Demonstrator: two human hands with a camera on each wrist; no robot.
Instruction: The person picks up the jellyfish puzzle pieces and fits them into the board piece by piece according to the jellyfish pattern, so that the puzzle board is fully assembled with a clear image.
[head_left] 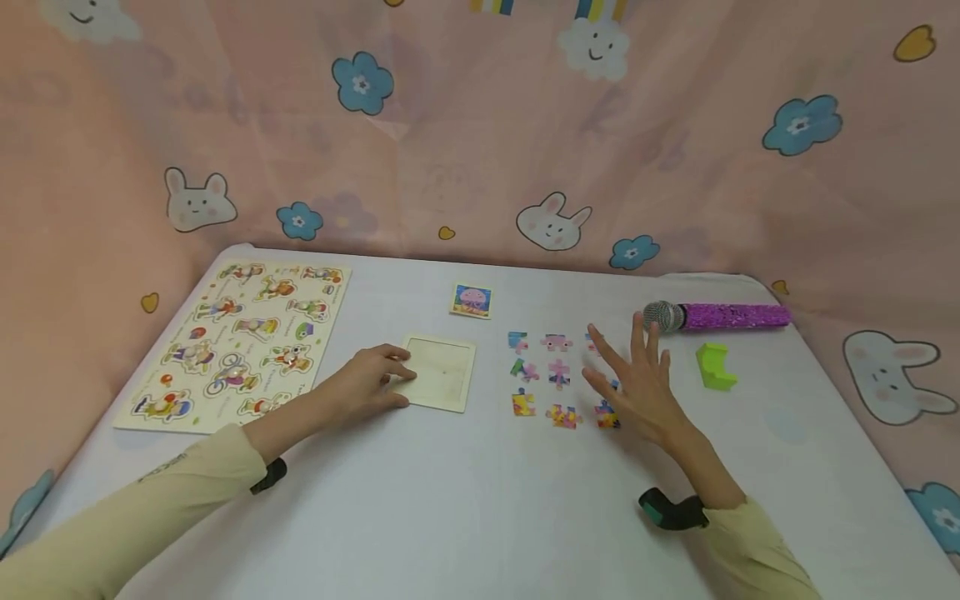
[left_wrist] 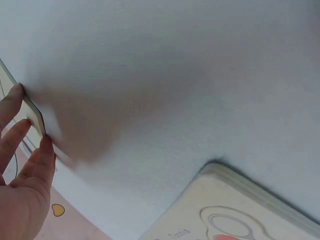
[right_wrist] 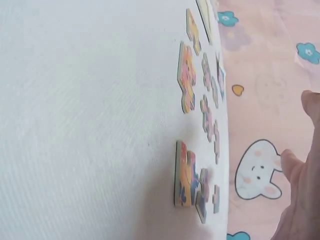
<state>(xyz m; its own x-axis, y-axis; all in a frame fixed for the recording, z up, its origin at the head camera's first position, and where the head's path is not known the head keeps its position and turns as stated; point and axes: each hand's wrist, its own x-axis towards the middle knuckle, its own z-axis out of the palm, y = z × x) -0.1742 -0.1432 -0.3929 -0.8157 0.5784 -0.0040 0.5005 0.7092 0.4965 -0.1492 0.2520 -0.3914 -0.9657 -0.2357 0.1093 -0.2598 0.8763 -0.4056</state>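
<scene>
At centre, the tray [head_left: 441, 372] is touched, seemingly for steadiness, by the relaxed left hand [head_left: 367, 381], while the empty right hand [head_left: 639, 387] is held splayed near the pieces [head_left: 558, 377].

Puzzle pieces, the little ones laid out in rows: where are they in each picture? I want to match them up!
Head view: the puzzle pieces are right of centre, between the square tray and the right hand, which hides parts of some.
Left wrist view: I can't see any.
Right wrist view: right of centre, seen from a low angle, strung out from top to bottom.
Shared landmark: the pink printed cloth.
</scene>
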